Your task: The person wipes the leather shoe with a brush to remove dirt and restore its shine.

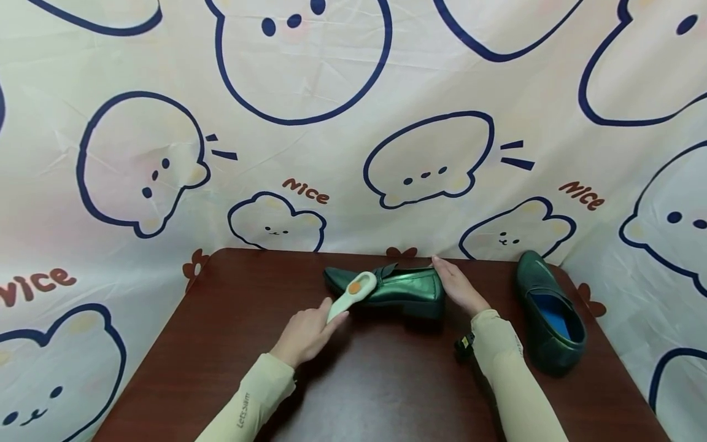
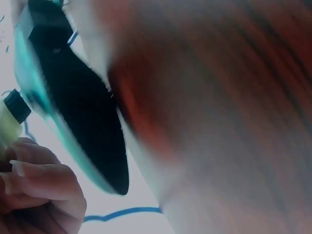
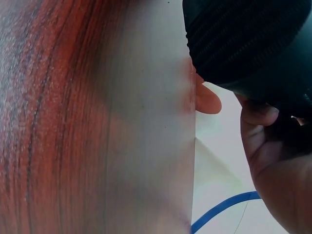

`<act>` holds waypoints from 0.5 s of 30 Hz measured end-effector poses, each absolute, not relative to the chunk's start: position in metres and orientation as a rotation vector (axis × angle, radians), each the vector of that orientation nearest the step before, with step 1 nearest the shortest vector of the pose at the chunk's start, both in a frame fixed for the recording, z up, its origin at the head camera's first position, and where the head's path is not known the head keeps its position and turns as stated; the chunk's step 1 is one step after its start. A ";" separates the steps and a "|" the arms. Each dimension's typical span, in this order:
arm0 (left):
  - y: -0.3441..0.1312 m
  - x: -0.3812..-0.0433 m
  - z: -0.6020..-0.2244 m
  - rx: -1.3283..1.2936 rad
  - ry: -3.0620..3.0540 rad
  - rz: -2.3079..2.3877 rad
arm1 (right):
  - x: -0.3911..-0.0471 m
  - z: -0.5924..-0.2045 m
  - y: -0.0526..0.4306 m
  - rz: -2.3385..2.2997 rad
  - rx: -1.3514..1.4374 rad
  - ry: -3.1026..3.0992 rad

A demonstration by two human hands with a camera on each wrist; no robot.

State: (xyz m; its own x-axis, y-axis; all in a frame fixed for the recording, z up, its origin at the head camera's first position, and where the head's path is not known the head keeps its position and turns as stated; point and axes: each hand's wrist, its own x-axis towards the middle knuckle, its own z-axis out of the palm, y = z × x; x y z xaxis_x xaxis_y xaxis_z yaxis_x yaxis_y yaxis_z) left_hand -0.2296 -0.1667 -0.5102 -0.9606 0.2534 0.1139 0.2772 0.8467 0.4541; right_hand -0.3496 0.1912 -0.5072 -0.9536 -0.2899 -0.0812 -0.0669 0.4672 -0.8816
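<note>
Green shoe [image 1: 409, 288] sideways above the counter [image 1: 221, 319], toe to the left; whether it touches the wood, cannot tell. Right hand [image 1: 459, 286] at the shoe's heel end, fingers clamped around it. Left hand [image 1: 306, 333] on the near side of the shoe, fingers closed about the handle of a pale brush [image 1: 351, 297], orange spot on its head. Brush head overlaps the shoe's near side; contact unclear. Second shoe [image 1: 552, 316], blue-lined, upright right of the first. Cartoon-print cloth [image 1: 342, 153] behind.

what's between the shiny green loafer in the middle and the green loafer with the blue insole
In the head view, the right hand and its pale sleeve lie there, then bare dark brown table up to the other loafer.
</note>
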 end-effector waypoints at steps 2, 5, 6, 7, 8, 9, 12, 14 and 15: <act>-0.162 -0.232 -0.513 -0.425 -2.986 -0.738 | -0.350 -0.507 0.191 -1.488 -0.323 2.491; -0.161 -0.234 -0.518 -0.385 -3.012 -0.741 | -0.350 -0.507 0.191 -1.492 -0.348 2.482; -0.162 -0.235 -0.519 -0.374 -3.016 -0.737 | -0.350 -0.507 0.191 -1.494 -0.352 2.482; -0.164 -0.236 -0.520 -0.370 -3.016 -0.726 | -0.351 -0.506 0.191 -1.496 -0.354 2.482; -0.165 -0.236 -0.521 -0.367 -3.013 -0.712 | -0.351 -0.506 0.191 -1.496 -0.352 2.486; -0.167 -0.236 -0.522 -0.366 -3.007 -0.695 | -0.351 -0.505 0.191 -1.499 -0.347 2.488; -0.174 -0.237 -0.525 -0.348 -2.989 -0.626 | -0.352 -0.505 0.191 -1.491 -0.331 2.494; -0.178 -0.237 -0.527 -0.328 -2.983 -0.584 | -0.352 -0.505 0.191 -1.482 -0.325 2.495; -0.180 -0.237 -0.527 -0.321 -2.983 -0.571 | -0.352 -0.505 0.192 -1.480 -0.322 2.493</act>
